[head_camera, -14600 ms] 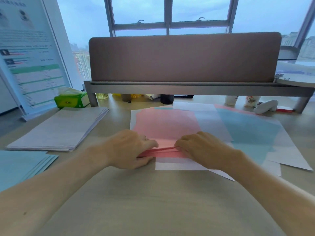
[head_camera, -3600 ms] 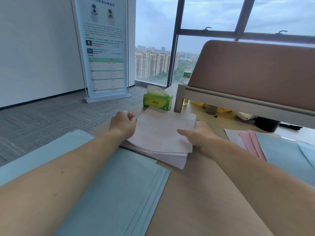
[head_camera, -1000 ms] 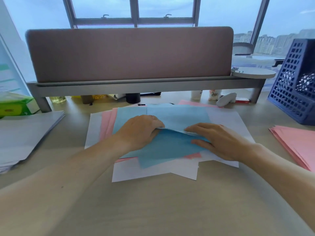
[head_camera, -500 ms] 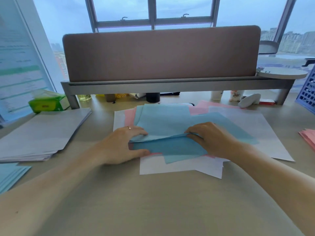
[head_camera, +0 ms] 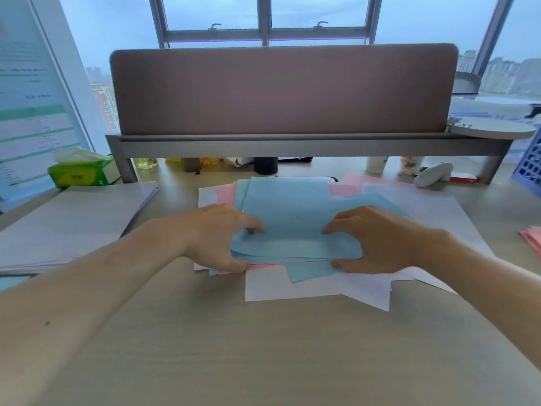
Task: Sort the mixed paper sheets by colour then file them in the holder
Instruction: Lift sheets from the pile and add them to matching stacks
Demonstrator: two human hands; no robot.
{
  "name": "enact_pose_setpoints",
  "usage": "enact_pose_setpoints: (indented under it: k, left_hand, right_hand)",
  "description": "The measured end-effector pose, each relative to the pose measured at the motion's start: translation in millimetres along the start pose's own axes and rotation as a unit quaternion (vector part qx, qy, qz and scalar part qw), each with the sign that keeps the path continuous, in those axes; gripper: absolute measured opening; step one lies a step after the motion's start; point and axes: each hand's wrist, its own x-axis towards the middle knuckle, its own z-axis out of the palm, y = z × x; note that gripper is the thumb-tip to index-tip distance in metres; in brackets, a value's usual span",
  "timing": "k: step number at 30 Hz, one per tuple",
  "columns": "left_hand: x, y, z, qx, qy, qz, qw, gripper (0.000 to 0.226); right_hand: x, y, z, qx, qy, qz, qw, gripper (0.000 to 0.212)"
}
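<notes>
A mixed pile of white [head_camera: 316, 288], pink [head_camera: 345, 189] and blue sheets lies in the middle of the desk. On top sit several blue sheets [head_camera: 292, 209], their near edge lifted off the pile. My left hand [head_camera: 216, 238] pinches that lifted edge on the left, fingers on top and thumb under. My right hand [head_camera: 377, 241] pinches it on the right in the same way. A sorted white stack [head_camera: 73, 221] lies at the left. A pink stack [head_camera: 532, 237] shows at the right edge. The blue holder [head_camera: 530, 168] peeks in at the far right.
A brown desk divider on a grey shelf [head_camera: 292, 145] spans the back, with small bottles and cups under it. A green tissue pack [head_camera: 82, 171] sits at the back left beside a standing poster. A corner of the blue stack [head_camera: 11, 281] shows at the left edge.
Both hands have spread apart along the near edge of the blue sheets and raised it higher off the pile. The view has shifted a little to the left.
</notes>
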Motion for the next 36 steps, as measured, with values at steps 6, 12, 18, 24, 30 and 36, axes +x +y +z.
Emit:
enact_pose_setpoints:
  k: [6, 12, 18, 24, 30, 36]
  left_hand:
    - [-1.2, -2.9, 2.9, -0.017, 0.014, -0.013, 1.0, 0.065]
    - [-0.5, -2.8, 2.3, -0.007, 0.018, -0.01, 1.0, 0.063]
    - [1.0, -1.8, 0.6, -0.005, 0.007, -0.014, 1.0, 0.062]
    - [-3.8, -6.0, 11.8, -0.04, 0.052, -0.021, 0.998, 0.058]
    - [-10.9, -7.3, 57.5, -0.218, 0.166, -0.046, 0.96, 0.066]
    - [-8.0, -7.6, 64.4, -0.185, 0.172, -0.041, 0.967, 0.06]
  right_hand:
    - [13.7, -4.6, -6.7, -0.096, 0.027, -0.067, 0.993, 0.058]
    - [16.6, 1.6, 13.2, -0.109, 0.11, -0.045, 0.987, 0.046]
    - [15.7, -8.8, 12.1, 0.291, 0.151, 0.304, 0.894, 0.066]
    - [28.3, -2.1, -15.0, 0.661, 0.059, 0.474, 0.579, 0.05]
    - [40.8, 7.6, -20.7, 0.643, -0.033, 0.493, 0.585, 0.062]
    - [56.7, 3.9, -17.7, 0.59, -0.093, 0.504, 0.624, 0.058]
